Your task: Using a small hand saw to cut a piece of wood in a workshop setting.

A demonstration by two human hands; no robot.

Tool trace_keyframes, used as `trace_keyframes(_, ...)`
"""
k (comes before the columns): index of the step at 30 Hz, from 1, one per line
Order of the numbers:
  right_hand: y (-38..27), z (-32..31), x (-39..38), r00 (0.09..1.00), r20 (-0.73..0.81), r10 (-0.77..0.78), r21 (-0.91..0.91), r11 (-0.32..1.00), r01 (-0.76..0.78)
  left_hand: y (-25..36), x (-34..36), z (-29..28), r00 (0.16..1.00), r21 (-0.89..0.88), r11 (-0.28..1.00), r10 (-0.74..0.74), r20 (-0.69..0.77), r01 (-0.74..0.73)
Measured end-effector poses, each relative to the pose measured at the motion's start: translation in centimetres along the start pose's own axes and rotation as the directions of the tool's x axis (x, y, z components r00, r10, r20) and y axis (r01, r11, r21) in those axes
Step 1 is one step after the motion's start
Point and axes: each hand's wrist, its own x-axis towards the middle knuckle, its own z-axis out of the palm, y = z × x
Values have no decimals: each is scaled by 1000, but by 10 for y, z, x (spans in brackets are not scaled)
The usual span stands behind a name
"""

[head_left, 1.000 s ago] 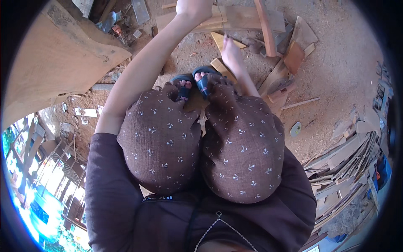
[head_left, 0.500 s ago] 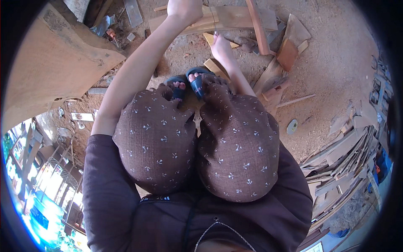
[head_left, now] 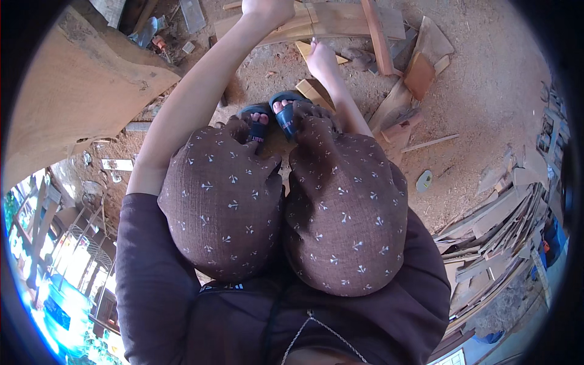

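Near the top, a long pale plank (head_left: 347, 29) lies crosswise on the ground, with a thin line crossing it. My left hand (head_left: 267, 12) is closed at its left part; what the fingers grip is hidden. Just below the plank, my right hand (head_left: 322, 61) has its fingers closed on a thin tool (head_left: 314, 41) that points up toward that line. A triangular yellow wood scrap (head_left: 304, 52) lies beside this hand, and a narrow reddish board (head_left: 377, 42) rests across the plank's right part.
My sandalled feet (head_left: 283, 118) are below my hands. A large wooden slab (head_left: 91, 91) stands at left. Reddish offcuts (head_left: 420, 76) and a short block (head_left: 313, 94) lie near my right arm. Stacked scrap boards (head_left: 499, 231) line the right side; small debris (head_left: 159, 42) lies upper left.
The whole view has shifted slightly left and up. My right hand has edged a little toward the plank, still closed on the thin tool; my left hand keeps its closed shape there.
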Motion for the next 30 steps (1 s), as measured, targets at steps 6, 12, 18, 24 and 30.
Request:
trace_keyframes(6,32,21,-73,999,-30,18,29,999,-17,-12,-1,17,996,-18,999,-50,-71,49)
trace_keyframes(12,24,-3,-73,997,30,71,22,997,-71,-7,1,4,1000,14,1000,13,28,-13)
trace_keyframes(18,2,-2,-3,998,-57,-20,-5,1000,20,1,-1,2,999,-21,1000,5,-33,-5)
trace_keyframes(24,54,9,-103,998,3,59,-9,998,-59,-2,-3,2,999,-51,999,2,-43,-4)
trace_keyframes(30,2,-2,-26,999,36,39,27,999,-40,-6,-8,-8,999,10,1000,-30,-18,30)
